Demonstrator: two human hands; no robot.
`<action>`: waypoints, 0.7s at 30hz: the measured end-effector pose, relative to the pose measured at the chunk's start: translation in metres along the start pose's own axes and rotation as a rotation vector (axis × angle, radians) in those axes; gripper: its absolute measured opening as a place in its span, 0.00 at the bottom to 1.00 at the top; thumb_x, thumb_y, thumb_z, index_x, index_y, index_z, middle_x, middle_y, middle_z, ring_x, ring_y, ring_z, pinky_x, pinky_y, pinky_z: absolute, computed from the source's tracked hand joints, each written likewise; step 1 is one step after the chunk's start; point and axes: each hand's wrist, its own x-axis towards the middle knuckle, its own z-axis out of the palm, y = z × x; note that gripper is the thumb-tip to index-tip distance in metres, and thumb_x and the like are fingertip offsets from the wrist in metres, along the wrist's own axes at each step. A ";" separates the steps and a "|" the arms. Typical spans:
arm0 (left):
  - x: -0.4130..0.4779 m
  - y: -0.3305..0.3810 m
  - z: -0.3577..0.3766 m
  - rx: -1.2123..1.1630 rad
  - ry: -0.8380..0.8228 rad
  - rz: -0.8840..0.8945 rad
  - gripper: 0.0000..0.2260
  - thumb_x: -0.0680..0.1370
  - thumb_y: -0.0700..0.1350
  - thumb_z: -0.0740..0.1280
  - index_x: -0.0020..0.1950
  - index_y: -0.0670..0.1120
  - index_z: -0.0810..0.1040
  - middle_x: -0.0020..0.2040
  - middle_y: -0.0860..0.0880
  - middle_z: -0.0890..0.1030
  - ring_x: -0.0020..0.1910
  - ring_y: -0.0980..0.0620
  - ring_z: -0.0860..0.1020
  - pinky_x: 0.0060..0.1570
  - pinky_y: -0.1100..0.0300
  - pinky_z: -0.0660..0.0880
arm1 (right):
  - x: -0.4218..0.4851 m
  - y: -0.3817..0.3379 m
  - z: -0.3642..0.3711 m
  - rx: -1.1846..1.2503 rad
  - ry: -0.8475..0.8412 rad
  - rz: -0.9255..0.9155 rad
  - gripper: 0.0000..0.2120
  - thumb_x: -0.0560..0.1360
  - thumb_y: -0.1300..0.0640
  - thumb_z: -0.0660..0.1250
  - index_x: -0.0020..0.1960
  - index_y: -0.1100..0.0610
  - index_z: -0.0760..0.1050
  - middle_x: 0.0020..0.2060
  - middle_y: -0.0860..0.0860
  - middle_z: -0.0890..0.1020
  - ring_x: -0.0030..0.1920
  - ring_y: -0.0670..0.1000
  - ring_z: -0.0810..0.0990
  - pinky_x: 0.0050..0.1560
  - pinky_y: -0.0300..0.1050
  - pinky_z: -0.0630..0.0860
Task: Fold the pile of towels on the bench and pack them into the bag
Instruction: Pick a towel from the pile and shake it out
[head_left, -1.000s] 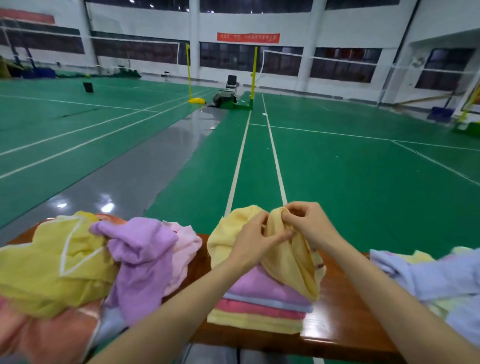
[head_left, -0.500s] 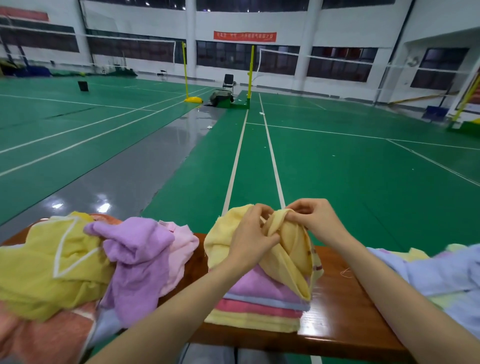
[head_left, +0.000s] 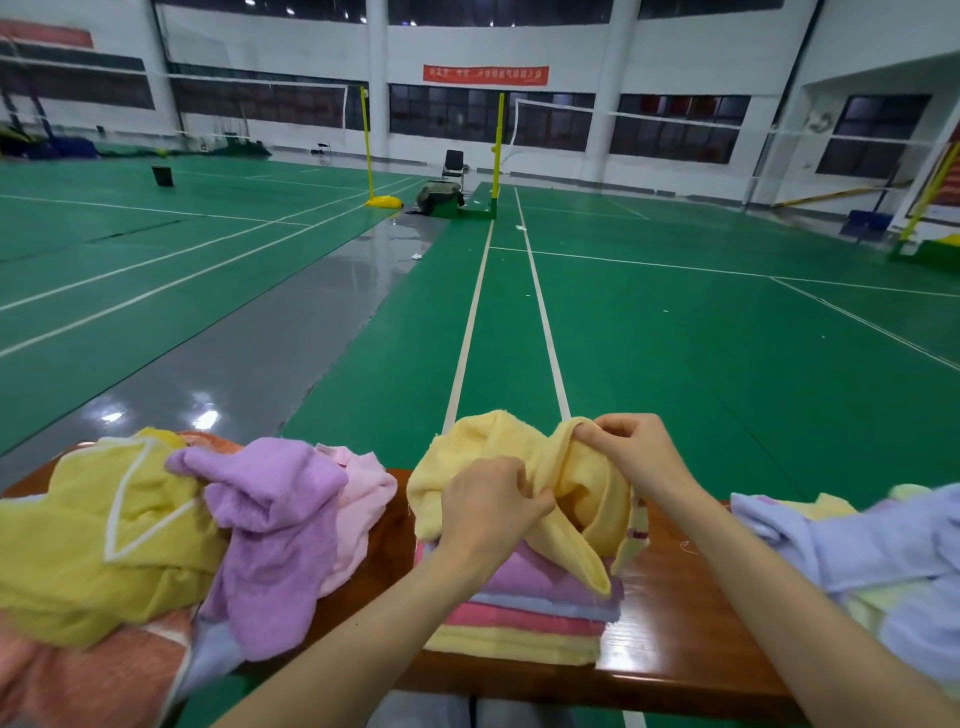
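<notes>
Two risks are judged from here. The yellow towel (head_left: 519, 467) is bunched rather than spread, so if the wrong edges are matched, a crooked fold would be made and would have to be redone. It is also being worked directly on top of the stack (head_left: 519, 618) of folded towels — a tug or a downward press could drag the upper layers askew, or push the stack toward the worktop (head_left: 675, 639) edge just in front of it. One loose corner is draped over the stack's right front and could snag there when the towel is lifted.

The left grip (head_left: 493, 509) is closed: the fingers are curled and a fold of the yellow towel is pinched, directly above the stack. The right grip (head_left: 628, 452), above the stack's far right side, is likewise pressed together on a raised edge of the same towel, which is held up clear of the stack. Nothing else is touched by either.

The unfolded pile (head_left: 104, 530) lies left of the stack, with a purple towel (head_left: 270, 519) nearest it. Pale blue towels (head_left: 857, 535) lie well to the stack's right. No bag is seen, so packing is judged not yet begun — folding is the step in hand
</notes>
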 end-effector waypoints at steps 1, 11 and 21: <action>-0.002 0.000 0.005 -0.013 -0.078 -0.028 0.17 0.73 0.58 0.65 0.32 0.47 0.71 0.28 0.53 0.72 0.30 0.53 0.73 0.35 0.59 0.72 | 0.000 0.003 0.003 0.022 0.003 0.022 0.10 0.73 0.55 0.69 0.34 0.57 0.79 0.31 0.53 0.77 0.34 0.48 0.72 0.36 0.43 0.67; -0.010 -0.015 0.027 -0.866 -0.315 -0.399 0.05 0.76 0.42 0.62 0.45 0.41 0.75 0.43 0.44 0.77 0.43 0.48 0.76 0.44 0.51 0.79 | -0.027 0.037 0.022 0.073 0.035 0.137 0.06 0.65 0.65 0.74 0.37 0.54 0.81 0.34 0.49 0.83 0.37 0.44 0.79 0.37 0.33 0.73; -0.024 -0.019 0.040 -0.969 -0.298 -0.281 0.04 0.78 0.49 0.64 0.52 0.54 0.72 0.50 0.60 0.75 0.50 0.62 0.73 0.46 0.72 0.69 | -0.073 0.069 0.065 -0.201 0.183 0.102 0.03 0.71 0.58 0.68 0.39 0.52 0.78 0.30 0.47 0.78 0.32 0.46 0.73 0.30 0.40 0.65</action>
